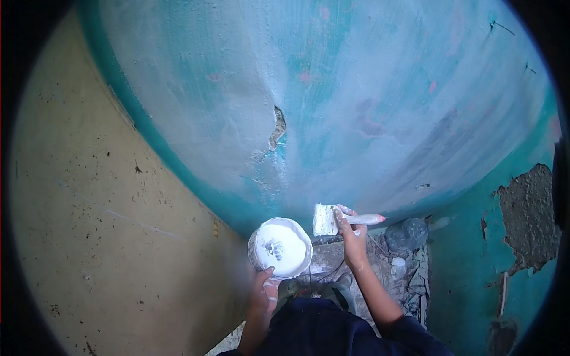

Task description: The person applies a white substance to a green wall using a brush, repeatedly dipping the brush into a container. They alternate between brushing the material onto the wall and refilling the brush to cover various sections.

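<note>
The right hand (351, 230) is closed in a fist around the handle of a flat brush (325, 219). The fingers wrap the handle fully, and the bristles point to the left, close to the bottom of the wall (368, 89). The left hand (265, 289) holds a round container (280, 247) from below. Its thumb lies on the near rim and the other fingers are hidden under it, so I cannot tell how much they are curled. The container is in the air in front of the person's body, just beside the brush, on its left.

In my judgement, the container is the weak point. It seems well filled and is supported at one edge only, so a small tilt could send the white liquid over the rim onto the dark clothing or the rubble (409, 273) below. The loaded brush could also drip.

The brush is wide and short, with its bristles and ferrule coated in white and its handle smeared pale pink. The container is white inside, streaked outside, with a grey mark in the middle.

The teal wall carries a thin, uneven white coat and has a hole (277, 127) in the plaster. A bare patch (528, 213) shows at the right, a yellow wall (89, 207) at the left, and a dark stone (407, 234) near the brush.
</note>
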### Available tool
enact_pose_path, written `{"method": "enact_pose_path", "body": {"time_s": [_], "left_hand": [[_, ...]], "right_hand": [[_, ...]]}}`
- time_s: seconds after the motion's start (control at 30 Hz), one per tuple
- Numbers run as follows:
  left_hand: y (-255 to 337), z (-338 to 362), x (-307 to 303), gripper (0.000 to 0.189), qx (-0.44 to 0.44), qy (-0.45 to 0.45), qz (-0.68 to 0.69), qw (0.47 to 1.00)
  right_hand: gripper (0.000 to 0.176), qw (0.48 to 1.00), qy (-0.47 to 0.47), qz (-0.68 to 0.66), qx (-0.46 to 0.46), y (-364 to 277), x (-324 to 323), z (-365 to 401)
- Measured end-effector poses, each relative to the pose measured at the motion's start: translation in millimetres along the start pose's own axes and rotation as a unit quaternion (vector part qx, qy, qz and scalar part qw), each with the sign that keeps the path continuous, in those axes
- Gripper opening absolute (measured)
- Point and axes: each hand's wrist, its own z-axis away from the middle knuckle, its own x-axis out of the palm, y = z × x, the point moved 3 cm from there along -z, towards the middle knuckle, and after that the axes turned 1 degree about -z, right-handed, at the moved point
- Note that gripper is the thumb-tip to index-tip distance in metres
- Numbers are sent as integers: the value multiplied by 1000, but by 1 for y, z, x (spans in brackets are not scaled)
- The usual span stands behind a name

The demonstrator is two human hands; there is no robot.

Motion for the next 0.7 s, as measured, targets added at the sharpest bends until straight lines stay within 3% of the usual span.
{"method": "enact_pose_path", "body": {"time_s": [0.13,0.27,0.33,0.47,0.53,0.6,0.7], "left_hand": [[-9,-2,9,71,5,-10,-20,1000],[-16,-1,36,71,18,-30,-11,999],[-19,4,54,70,15,-28,-3,999],[-36,11,82,74,14,-52,-21,998],[-47,16,96,74,14,-66,-31,997],[-59,24,112,78,18,-75,-86,993],[-77,32,133,78,1,-92,-66,994]], "right_hand": [[33,995,16,-92,17,-3,-15,21],[32,996,26,-81,5,-24,-34,37],[31,997,25,-21,-66,-39,-46,42],[30,994,34,33,-99,-66,-74,46],[30,982,26,103,-159,-78,-89,49],[30,978,29,131,-158,-84,-105,52],[32,972,24,174,-154,-95,-127,58]]}}
